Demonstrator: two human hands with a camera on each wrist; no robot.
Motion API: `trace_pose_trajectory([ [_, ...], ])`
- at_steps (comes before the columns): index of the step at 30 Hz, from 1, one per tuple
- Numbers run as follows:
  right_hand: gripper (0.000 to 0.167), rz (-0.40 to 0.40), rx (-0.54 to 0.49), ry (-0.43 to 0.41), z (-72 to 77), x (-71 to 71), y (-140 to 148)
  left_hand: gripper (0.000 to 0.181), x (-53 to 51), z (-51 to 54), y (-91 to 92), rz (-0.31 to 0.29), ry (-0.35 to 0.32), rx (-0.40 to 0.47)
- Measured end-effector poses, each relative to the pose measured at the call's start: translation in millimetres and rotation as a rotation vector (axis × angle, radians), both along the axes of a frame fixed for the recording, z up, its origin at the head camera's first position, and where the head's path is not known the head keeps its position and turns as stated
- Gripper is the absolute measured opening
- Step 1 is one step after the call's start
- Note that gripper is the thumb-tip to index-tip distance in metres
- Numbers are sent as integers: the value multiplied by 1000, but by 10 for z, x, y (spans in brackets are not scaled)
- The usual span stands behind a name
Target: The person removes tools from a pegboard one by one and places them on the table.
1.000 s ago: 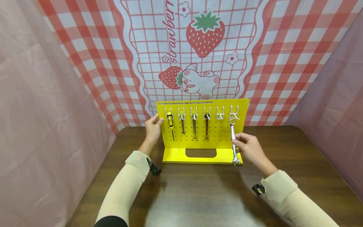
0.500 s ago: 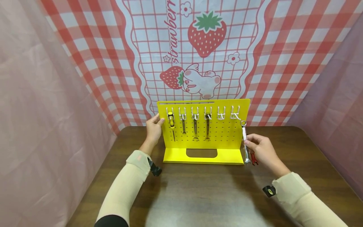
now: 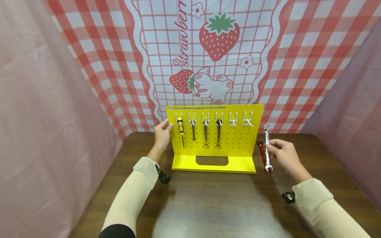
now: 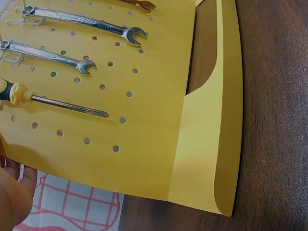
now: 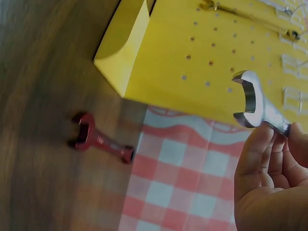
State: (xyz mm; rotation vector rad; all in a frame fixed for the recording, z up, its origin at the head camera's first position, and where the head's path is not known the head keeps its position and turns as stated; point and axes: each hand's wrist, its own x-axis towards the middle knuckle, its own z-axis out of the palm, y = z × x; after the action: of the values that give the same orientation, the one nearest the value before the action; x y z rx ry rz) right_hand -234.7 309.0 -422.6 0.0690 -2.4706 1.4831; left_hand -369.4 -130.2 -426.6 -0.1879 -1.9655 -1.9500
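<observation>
My left hand (image 3: 162, 136) grips the left edge of the yellow pegboard stand (image 3: 235, 142), thumb in front and fingers behind. To the right of the board, my right hand (image 3: 284, 155) pinches a silver combination wrench (image 3: 267, 148) by its shank, ring end up and open end down. Behind that wrench a red wrench (image 3: 261, 151) lies on the table; its open end shows in the right wrist view. On the board hang a yellow-and-black screwdriver (image 3: 180, 127), a small silver wrench (image 3: 193, 130), a longer silver wrench (image 3: 205, 134) and a dark wrench (image 3: 219, 132).
Two white hooks hold nothing: the fifth hook (image 3: 233, 119) and the rightmost hook (image 3: 247, 119). The stand's folded base rests on the brown wooden table (image 3: 208, 201). A checked strawberry cloth (image 3: 297, 66) hangs behind, with pink curtains at both sides.
My right hand has carried the silver wrench rightward, from in front of the board's right side to beyond its edge. The red wrench has come into view. My left hand keeps its grip.
</observation>
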Motion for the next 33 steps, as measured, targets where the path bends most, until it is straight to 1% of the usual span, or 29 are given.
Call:
trace_pose_trajectory([
  [6, 31, -37, -7, -39, -72, -113, 184, 37, 16, 3, 0, 1, -1, -7],
  [12, 33, -64, 25, -83, -193, -228, 368, 35, 29, 11, 5, 4, 2, -12],
  [19, 37, -70, 66, -209, -344, -366, 551, 36, 14, 6, 7, 4, 20, -5],
  [26, 36, -55, 84, -276, -474, -478, 626, 36, -3, -9, 0, 12, 22, -12],
  [33, 32, -79, 116, -336, -599, -524, 656, 36, -4, -9, 3, 16, 16, -22],
])
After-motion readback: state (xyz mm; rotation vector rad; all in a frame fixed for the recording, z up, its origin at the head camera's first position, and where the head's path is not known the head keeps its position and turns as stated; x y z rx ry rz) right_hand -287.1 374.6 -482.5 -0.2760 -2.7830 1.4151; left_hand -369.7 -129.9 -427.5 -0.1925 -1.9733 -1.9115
